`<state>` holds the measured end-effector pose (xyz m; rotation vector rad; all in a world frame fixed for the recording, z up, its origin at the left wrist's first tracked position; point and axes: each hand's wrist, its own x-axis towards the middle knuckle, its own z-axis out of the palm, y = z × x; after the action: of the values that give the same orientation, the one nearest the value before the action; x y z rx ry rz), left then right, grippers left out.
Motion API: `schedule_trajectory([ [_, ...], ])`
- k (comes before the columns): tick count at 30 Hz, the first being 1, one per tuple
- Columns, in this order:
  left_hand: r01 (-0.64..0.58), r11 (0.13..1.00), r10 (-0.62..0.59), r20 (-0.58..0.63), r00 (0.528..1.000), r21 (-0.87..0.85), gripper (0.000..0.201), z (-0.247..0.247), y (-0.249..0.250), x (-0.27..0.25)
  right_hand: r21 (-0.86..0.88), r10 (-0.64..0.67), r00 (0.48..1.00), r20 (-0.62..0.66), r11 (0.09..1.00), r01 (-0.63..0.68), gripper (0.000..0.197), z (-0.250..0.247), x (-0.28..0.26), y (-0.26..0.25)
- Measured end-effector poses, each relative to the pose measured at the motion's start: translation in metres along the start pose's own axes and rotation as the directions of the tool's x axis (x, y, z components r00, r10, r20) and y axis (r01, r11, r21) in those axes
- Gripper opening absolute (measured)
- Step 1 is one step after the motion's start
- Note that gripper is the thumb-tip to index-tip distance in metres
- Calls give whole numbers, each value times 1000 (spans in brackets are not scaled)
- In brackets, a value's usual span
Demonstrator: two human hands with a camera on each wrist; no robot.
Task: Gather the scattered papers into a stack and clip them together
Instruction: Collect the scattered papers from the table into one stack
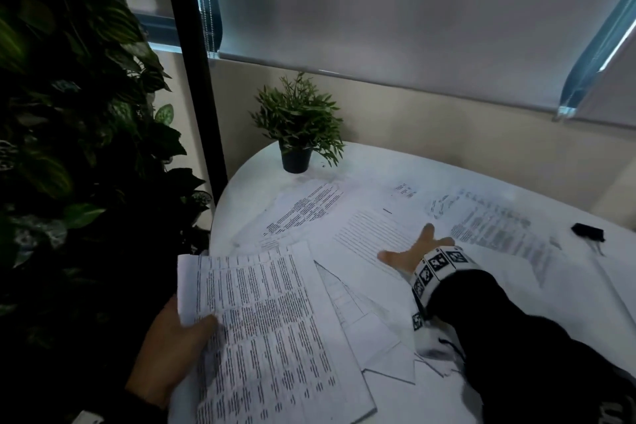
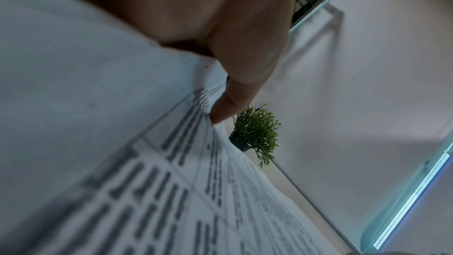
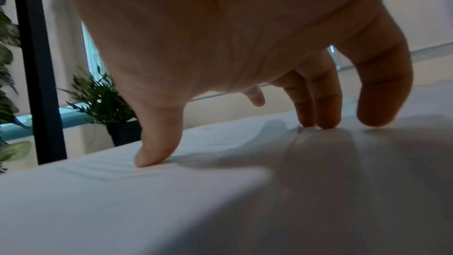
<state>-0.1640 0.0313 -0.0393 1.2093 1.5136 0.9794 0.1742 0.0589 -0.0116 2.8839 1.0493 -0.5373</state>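
Note:
My left hand (image 1: 172, 348) grips a bundle of printed sheets (image 1: 268, 337) at its left edge, thumb (image 2: 228, 108) on top of the text, at the table's near left. Loose printed papers (image 1: 303, 210) lie scattered across the round white table (image 1: 378, 162). My right hand (image 1: 413, 251), in a black sleeve with a marker wristband, is spread over a lined sheet (image 1: 371, 231) in the middle, with the thumb (image 3: 157, 150) and fingertips (image 3: 316, 119) pressing on that sheet (image 3: 220, 139). A black binder clip (image 1: 588, 232) lies at the far right.
A small potted plant (image 1: 297, 134) stands at the table's back left. A black post (image 1: 192, 62) and a wall of dark foliage (image 1: 69, 113) stand on the left. A lowered window blind (image 1: 413, 10) hangs behind the table.

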Motion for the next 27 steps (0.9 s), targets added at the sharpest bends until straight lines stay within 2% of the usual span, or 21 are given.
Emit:
schedule_trajectory([
  [2, 25, 999, -25, 19, 999, 30, 46, 0, -8, 6, 44, -4, 1000, 0, 999, 4, 122, 4, 9, 1],
  [6, 67, 997, -68, -14, 998, -32, 55, -2, -17, 13, 219, -14, 1000, -25, 975, 19, 113, 3, 16, -4],
  [8, 47, 996, -52, -71, 996, -70, 65, -2, -17, 15, 185, 43, 998, -56, 982, -32, 131, 7, 15, -7],
  [10, 4, 996, -12, -96, 995, -84, 69, -2, -14, 12, 123, 64, 998, -17, 991, -62, 141, 14, 18, -8],
  [13, -48, 998, 47, -33, 998, -43, 81, 1, -10, 6, 116, 78, 997, -9, 990, -76, 142, 15, 15, -8],
  [16, -95, 995, 96, 103, 990, -7, 88, -1, -16, 8, 126, 55, 997, -63, 991, -46, 130, 10, 11, -8],
  [18, -163, 986, 157, 157, 975, 31, 76, -1, -18, 9, 144, 51, 996, -71, 989, -41, 126, 10, 9, -8],
  [21, -259, 962, 247, 125, 961, 91, 47, -3, -18, 9, 238, 117, 986, -122, 967, -86, 129, 10, 9, -4],
  [24, -231, 970, 227, 59, 972, 79, 30, -6, -17, 8, 247, 142, 983, -117, 963, -110, 137, 14, 14, 2],
  [27, -201, 979, 199, 50, 979, 42, 26, -6, -18, 9, 244, 105, 989, -106, 967, -77, 138, 18, 20, 2],
])
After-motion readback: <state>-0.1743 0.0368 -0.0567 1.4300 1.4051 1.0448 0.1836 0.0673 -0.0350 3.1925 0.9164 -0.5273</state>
